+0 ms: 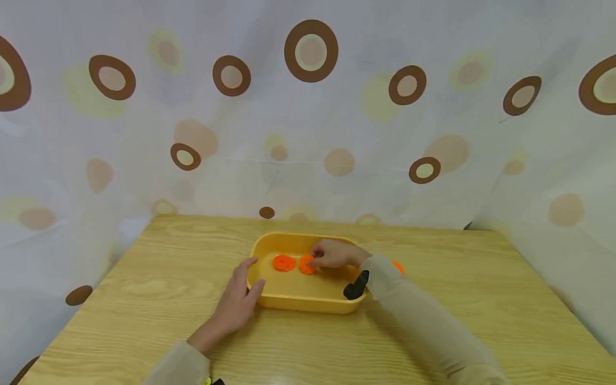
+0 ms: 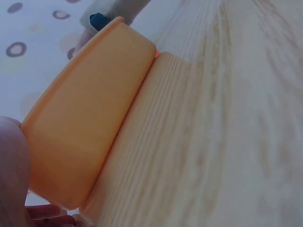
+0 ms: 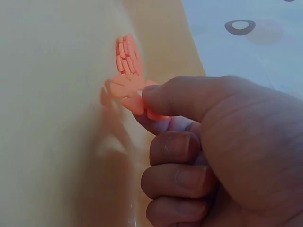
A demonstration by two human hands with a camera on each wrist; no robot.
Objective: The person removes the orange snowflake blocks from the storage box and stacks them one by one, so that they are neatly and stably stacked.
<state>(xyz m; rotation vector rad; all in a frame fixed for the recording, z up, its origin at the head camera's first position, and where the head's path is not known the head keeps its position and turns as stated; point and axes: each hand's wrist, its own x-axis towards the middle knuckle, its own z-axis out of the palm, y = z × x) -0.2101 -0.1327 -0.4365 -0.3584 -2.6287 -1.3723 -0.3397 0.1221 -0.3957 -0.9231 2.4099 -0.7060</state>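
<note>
A yellow plastic tub (image 1: 308,305) stands on the table, with an orange round piece (image 1: 284,262) inside it. My right hand (image 1: 337,253) reaches in over its right end. Between thumb and forefinger it pinches an orange flower-shaped piece (image 3: 127,87) with slits between its petals; the other fingers are curled in. Just beyond, in the right wrist view, the round piece (image 3: 128,54) shows short raised bars. My left hand (image 1: 238,299) holds the tub's left end, its thumb by the front rim and its fingers along the end wall.
An orange thing (image 1: 398,267) lies on the wooden table (image 1: 192,256) to the right of the tub, partly hidden by the right sleeve. The black wrist camera (image 1: 357,285) hangs over the tub's right rim. A circle-patterned cloth (image 1: 308,133) encloses the back and sides.
</note>
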